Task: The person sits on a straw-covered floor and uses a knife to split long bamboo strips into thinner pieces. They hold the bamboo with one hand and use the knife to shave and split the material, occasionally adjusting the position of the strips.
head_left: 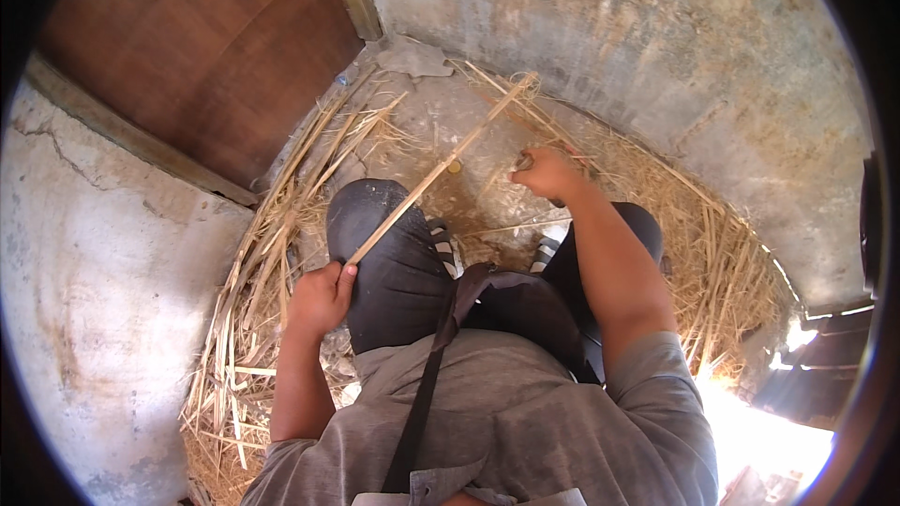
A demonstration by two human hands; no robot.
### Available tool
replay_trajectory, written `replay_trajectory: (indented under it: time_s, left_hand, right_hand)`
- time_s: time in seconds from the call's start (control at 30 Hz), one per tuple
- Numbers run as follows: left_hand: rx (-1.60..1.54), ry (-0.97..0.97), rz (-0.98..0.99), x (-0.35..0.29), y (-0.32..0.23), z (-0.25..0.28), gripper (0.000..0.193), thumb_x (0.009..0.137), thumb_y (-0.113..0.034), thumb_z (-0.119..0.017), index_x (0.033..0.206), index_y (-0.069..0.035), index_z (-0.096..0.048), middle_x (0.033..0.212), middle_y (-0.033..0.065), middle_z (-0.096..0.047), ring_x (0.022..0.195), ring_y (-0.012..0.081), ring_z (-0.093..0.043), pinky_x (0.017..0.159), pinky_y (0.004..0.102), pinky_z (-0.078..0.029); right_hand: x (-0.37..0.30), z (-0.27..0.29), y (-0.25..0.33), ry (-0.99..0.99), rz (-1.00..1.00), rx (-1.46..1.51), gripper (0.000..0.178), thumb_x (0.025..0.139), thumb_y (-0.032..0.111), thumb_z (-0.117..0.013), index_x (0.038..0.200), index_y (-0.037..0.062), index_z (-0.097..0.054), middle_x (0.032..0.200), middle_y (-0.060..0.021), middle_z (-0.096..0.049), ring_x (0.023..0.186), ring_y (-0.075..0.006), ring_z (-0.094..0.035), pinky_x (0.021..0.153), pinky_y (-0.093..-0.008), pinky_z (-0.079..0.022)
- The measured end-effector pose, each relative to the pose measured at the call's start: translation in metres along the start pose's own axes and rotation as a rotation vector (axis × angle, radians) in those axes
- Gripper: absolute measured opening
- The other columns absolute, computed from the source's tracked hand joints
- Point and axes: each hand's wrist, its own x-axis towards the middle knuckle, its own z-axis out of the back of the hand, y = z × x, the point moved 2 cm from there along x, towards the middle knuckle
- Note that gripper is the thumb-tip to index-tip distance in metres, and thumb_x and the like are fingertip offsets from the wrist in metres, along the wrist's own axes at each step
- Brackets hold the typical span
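My left hand [321, 298] is closed round the near end of a long, pale split strip [441, 167] that looks like bamboo or cane. The strip slants up and away over my left knee, and its far end is frayed into thin curls. Out over the floor ahead of my right knee, my right hand [546, 174] is a fist. Something small and greyish shows at its thumb side and a dark bit at its lower edge; what it grips I cannot make out. The strip and my right hand are apart.
Split strips [251, 262] lie piled on my left along the brown door panel [206, 47]. Shavings [708, 272] heap up on my right against the stained wall [675, 56]. A small yellowish disc [455, 168] is on the floor ahead. Bright light enters at lower right.
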Motion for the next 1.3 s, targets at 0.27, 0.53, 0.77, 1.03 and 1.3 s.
replay_trajectory:
  time_s: [0.27,0.53,0.77,1.03,1.3]
  left_hand:
    - [0.022,-0.016,0.018,-0.004,-0.003,0.002,0.04,0.101,-0.035,-0.06,0.079,-0.002,-0.06,0.075,0.0233,-0.065,0.073,0.0465,-0.064,0.065,0.0527,-0.049]
    - [-0.022,-0.028,-0.015,0.002,0.004,-0.006,0.04,0.101,-0.034,-0.061,0.078,-0.002,-0.058,0.073,0.0236,-0.064,0.071,0.0467,-0.063,0.065,0.053,-0.049]
    - [0.047,-0.023,-0.025,-0.002,0.003,-0.001,0.039,0.101,-0.034,-0.06,0.079,-0.001,-0.058,0.073,0.0237,-0.064,0.072,0.047,-0.064,0.065,0.0532,-0.049]
    - [-0.024,-0.02,0.008,0.002,0.005,-0.003,0.042,0.101,-0.036,-0.061,0.077,-0.001,-0.058,0.072,0.0247,-0.063,0.071,0.0475,-0.062,0.064,0.0523,-0.048]
    - [-0.059,0.001,-0.018,0.003,0.007,0.002,0.043,0.1,-0.035,-0.061,0.075,-0.001,-0.059,0.068,0.0247,-0.061,0.067,0.0471,-0.061,0.062,0.0505,-0.048]
  right_hand:
    - [-0.02,-0.005,0.048,0.246,0.213,-0.109,0.069,0.079,0.041,-0.08,0.13,-0.0017,-0.063,0.112,-0.0228,-0.071,0.098,-0.0372,-0.07,0.085,-0.0442,-0.055]
    - [-0.01,-0.008,0.005,-0.045,0.114,-0.054,0.065,0.082,0.044,-0.079,0.124,-0.0029,-0.066,0.099,-0.0213,-0.073,0.093,-0.0356,-0.072,0.082,-0.0441,-0.055]
    - [-0.027,-0.005,0.058,0.191,0.315,-0.21,0.058,0.08,0.04,-0.078,0.12,-0.0013,-0.068,0.112,-0.0271,-0.07,0.106,-0.0424,-0.067,0.091,-0.0473,-0.053]
    - [0.013,0.001,-0.023,-0.073,-0.167,0.189,0.066,0.08,0.042,-0.078,0.127,-0.0035,-0.065,0.119,-0.0276,-0.068,0.109,-0.0422,-0.067,0.093,-0.0462,-0.053]
    - [-0.013,-0.019,0.031,0.069,0.306,-0.2,0.061,0.081,0.041,-0.078,0.125,0.0005,-0.067,0.106,-0.0223,-0.072,0.096,-0.0384,-0.07,0.084,-0.0461,-0.054]
